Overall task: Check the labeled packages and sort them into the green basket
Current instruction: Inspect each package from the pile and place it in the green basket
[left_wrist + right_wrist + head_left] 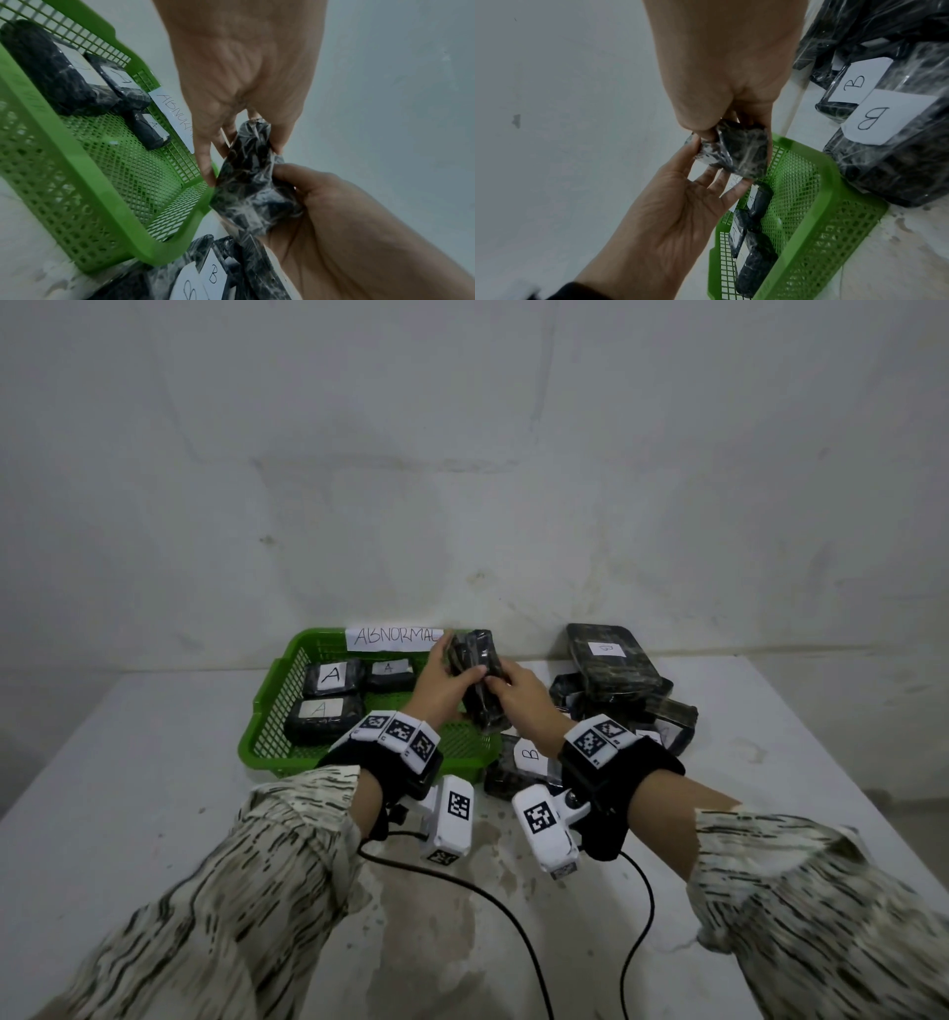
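Observation:
A small package (477,670) in black crinkled wrap is held between both hands above the right end of the green basket (257,726). My left hand (452,660) pinches its far end, seen closer at the package (252,182). My right hand (495,677) grips its near side with thumb and fingers; the package (736,152) shows no label in any view. Three packages marked A (331,677) lie in the left half of the basket. A paper sign reading ABNORMAL (395,636) is fixed to the basket's far wall.
A pile of black wrapped packages (613,665) sits right of the basket, some marked B (529,755). The grey wall stands just behind the basket and pile. Two black cables (513,916) run across the stained white table toward me.

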The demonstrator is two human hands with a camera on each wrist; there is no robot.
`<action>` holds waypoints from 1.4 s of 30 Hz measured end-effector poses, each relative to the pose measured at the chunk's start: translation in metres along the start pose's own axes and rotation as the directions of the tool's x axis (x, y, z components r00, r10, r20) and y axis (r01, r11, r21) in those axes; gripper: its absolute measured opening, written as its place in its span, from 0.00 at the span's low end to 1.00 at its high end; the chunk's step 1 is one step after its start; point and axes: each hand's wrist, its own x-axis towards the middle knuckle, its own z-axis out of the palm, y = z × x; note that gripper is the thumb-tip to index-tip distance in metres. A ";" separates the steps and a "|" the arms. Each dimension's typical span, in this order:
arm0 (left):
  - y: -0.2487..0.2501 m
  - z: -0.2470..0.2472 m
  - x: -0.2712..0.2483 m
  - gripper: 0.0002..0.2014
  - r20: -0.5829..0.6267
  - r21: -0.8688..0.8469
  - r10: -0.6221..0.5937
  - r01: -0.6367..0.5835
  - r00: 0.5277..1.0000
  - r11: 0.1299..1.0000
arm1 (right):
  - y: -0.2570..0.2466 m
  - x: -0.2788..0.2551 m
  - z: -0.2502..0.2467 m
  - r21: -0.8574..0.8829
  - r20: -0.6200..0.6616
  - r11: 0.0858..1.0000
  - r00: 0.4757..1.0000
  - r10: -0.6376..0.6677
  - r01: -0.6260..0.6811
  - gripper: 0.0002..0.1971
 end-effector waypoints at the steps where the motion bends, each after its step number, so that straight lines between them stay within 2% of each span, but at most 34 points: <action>1: -0.002 0.000 0.001 0.35 0.001 -0.010 -0.021 0.021 1.000 1.000 | 0.000 -0.001 0.001 0.006 0.007 1.000 1.000 0.003 -0.003 0.18; 4: -0.004 -0.004 0.004 0.35 -0.043 0.005 -0.026 0.026 0.999 1.000 | -0.003 -0.004 0.003 0.120 0.059 0.991 0.997 0.050 -0.057 0.21; 7: -0.010 -0.010 0.009 0.32 -0.120 0.033 -0.005 0.009 0.993 0.999 | -0.007 -0.009 0.001 0.183 0.137 0.978 0.987 0.079 -0.104 0.31; 11: -0.010 -0.007 0.006 0.26 0.021 -0.109 -0.127 0.128 0.992 0.986 | -0.007 -0.007 0.003 0.059 0.091 0.997 0.995 0.045 -0.051 0.30; 16: -0.010 -0.012 0.011 0.17 0.026 -0.146 -0.148 0.150 0.989 0.978 | -0.011 -0.010 -0.001 0.328 0.140 0.938 0.988 0.064 -0.108 0.29; 18: -0.012 -0.014 0.014 0.17 0.043 -0.182 -0.172 0.177 0.984 0.967 | -0.008 -0.010 -0.004 0.388 0.152 0.916 0.987 0.050 -0.106 0.30; 22: -0.014 -0.014 0.013 0.17 0.103 -0.244 -0.245 0.263 0.964 0.933 | -0.001 -0.007 -0.005 0.314 0.086 0.949 0.996 -0.016 -0.012 0.28; 26: -0.014 -0.012 0.013 0.19 0.121 -0.253 -0.249 0.272 0.961 0.928 | 0.002 -0.006 0.001 0.187 0.012 0.978 0.996 -0.092 0.088 0.23; 29: -0.016 -0.013 0.014 0.19 0.115 -0.266 -0.253 0.275 0.961 0.924 | 0.001 -0.005 -0.001 0.165 0.036 0.982 0.995 -0.096 0.089 0.24; 31: -0.017 -0.015 0.014 0.17 0.110 -0.283 -0.250 0.272 0.962 0.920 | 0.002 -0.005 -0.002 0.189 0.094 0.980 0.992 -0.083 0.064 0.27; 35: -0.017 -0.017 0.012 0.17 0.103 -0.290 -0.251 0.270 0.963 0.918 | 0.007 -0.005 -0.003 0.130 0.133 0.988 0.986 -0.100 0.083 0.32; 37: -0.017 -0.016 0.010 0.17 0.099 -0.315 -0.243 0.262 0.965 0.912 | 0.007 -0.005 -0.004 0.168 0.172 0.985 0.983 -0.071 0.042 0.34; 39: -0.016 -0.015 0.010 0.19 0.092 -0.336 -0.205 0.224 0.975 0.915 | 0.006 -0.005 -0.006 0.260 0.219 0.964 0.976 0.002 -0.060 0.34; 42: -0.014 -0.015 0.012 0.27 0.100 -0.310 -0.101 0.128 0.990 0.942 | 0.005 -0.002 -0.004 0.302 0.219 0.940 0.971 0.093 -0.159 0.25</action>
